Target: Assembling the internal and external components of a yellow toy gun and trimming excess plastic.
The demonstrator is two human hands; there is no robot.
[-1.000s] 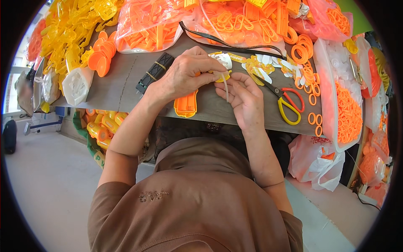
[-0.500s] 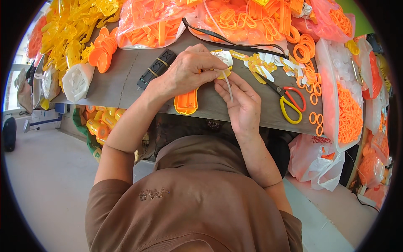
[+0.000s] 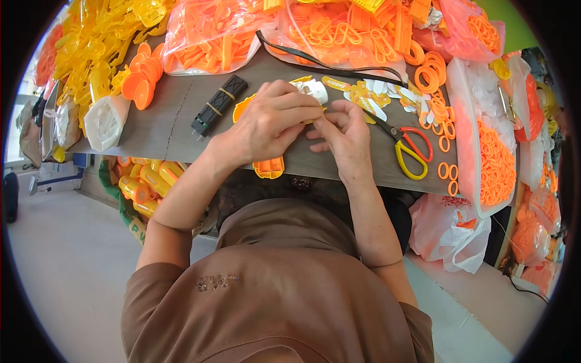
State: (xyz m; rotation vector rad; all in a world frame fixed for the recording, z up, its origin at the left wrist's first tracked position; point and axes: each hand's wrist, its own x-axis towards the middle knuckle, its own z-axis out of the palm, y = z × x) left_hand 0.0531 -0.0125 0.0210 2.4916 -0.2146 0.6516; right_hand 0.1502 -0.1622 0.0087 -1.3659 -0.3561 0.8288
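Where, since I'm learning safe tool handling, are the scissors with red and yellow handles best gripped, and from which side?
Probably by the red handle and yellow handle of the scissors, coming from the near edge of the table: the loops lie toward that edge, while the blades point away to the far left.

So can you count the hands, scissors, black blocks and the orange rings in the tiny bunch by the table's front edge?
Left hand and right hand: 2
Scissors: 1
Black block: 1
Orange rings in that bunch: 3
Total: 7
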